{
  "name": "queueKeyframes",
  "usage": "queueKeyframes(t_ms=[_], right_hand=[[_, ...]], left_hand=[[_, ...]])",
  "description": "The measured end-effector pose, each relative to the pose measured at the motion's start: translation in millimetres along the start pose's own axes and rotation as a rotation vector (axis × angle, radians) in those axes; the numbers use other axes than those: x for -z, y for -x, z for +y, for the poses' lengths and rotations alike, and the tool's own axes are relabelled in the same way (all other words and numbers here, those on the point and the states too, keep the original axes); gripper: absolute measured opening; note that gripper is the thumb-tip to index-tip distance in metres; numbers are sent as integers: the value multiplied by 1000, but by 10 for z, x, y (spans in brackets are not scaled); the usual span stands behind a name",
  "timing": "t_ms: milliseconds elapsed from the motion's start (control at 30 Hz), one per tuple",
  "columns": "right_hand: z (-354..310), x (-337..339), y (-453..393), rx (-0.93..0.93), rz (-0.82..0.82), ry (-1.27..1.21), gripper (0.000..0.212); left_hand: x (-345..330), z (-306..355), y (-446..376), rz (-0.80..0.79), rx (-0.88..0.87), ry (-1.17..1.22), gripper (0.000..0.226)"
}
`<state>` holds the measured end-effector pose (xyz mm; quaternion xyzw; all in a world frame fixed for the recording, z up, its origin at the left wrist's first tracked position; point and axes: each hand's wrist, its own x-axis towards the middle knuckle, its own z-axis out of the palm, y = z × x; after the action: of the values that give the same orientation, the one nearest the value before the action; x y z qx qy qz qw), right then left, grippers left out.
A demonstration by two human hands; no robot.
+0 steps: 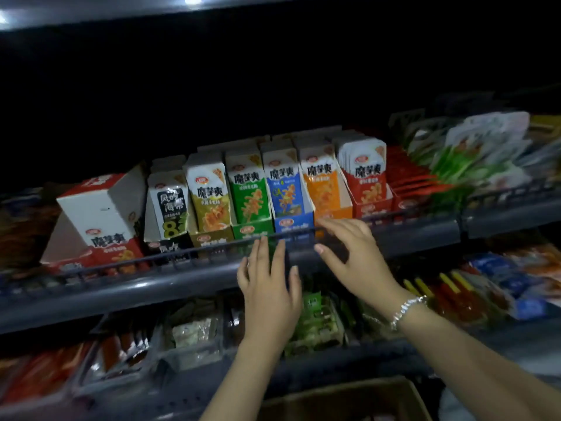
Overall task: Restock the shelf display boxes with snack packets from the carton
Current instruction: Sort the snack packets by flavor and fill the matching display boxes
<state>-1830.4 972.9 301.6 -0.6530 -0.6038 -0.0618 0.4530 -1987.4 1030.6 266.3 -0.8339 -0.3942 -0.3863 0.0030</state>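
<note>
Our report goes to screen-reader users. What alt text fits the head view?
Two empty hands, left and right, reach with straight fingers toward the shelf rail in front of a row of colourful snack display boxes; a red box at the left end leans tilted.

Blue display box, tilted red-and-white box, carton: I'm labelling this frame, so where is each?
blue display box (294,223): head view, its blue front panel.
tilted red-and-white box (100,211): head view, its white side.
carton (349,396): head view, its brown rim.

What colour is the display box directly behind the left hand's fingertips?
Green, with a red logo on its front lip. The green display box shows in the head view.
</note>
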Motion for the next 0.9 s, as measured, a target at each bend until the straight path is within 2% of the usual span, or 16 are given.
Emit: queueKeyframes(t_ms=[167,300,533,667,800,900], right_hand=[[150,-260,905,-131,-85,-47,40],[268,-501,1652,-305,-239,-50,38],[561,-882,2637,-482,-479,37,38],[775,-1024,2995,-574,-606,100,41],[1023,-1206,3262,-681,-761,126,43],[1177,-1277,3486,-761,-791,110,45]], left_hand=[[-112,-2,611,-244,90,40,59],[-281,-74,1214,-434,179,37,49],[-779,-103,2108,-847,326,-44,49],[-1049,-206,2354,-985,366,-52,48],[-1325,-314,2649,-1086,555,6,44],[-1491,-405,2932,-1150,577,47,40]])
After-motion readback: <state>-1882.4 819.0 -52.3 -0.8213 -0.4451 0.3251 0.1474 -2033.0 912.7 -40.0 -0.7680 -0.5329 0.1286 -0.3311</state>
